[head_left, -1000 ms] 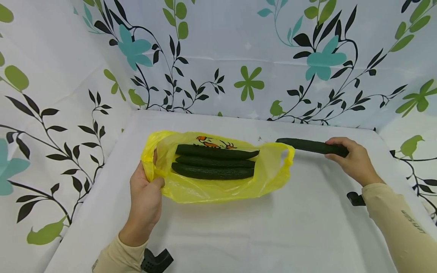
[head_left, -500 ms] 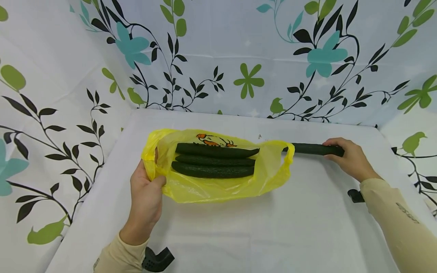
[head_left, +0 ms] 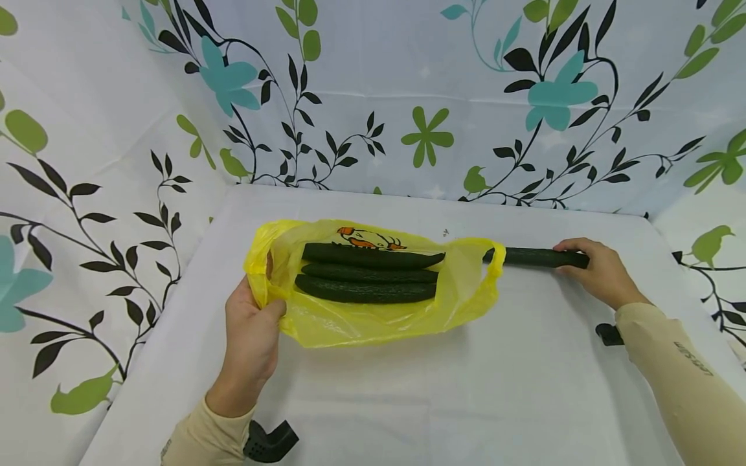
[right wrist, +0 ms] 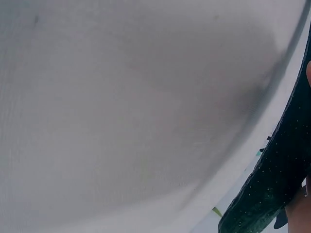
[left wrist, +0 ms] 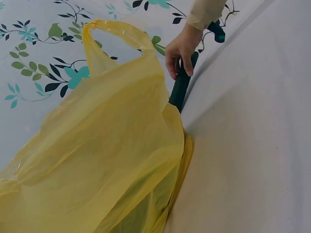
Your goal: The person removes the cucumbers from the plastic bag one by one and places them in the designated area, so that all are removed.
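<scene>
My left hand (head_left: 252, 343) grips the left end of a yellow plastic bag (head_left: 373, 327), its thumb over the near edge and the other fingers behind the film. Three dark green cucumbers (head_left: 367, 289) lie side by side within the bag. At the right, my right hand (head_left: 600, 272) holds another cucumber (head_left: 533, 257) by its right end, thumb on the near side. This cucumber lies nearly level, and its left tip shows through the bag's handle loop (head_left: 495, 272). In the right wrist view the held cucumber (right wrist: 272, 179) fills the right edge, with only bits of fingers showing.
A white table (head_left: 478, 401) spreads under both hands. Behind it hangs a white curtain (head_left: 361, 58) printed with leaves, flowers and birds. Black devices show at the left wrist (head_left: 271, 443) and the right wrist (head_left: 609, 334).
My right hand has brought its cucumber slightly left and levelled it, so its left tip now sits lower, behind the bag's handle loop. The left hand and bag have stayed nearly still.
</scene>
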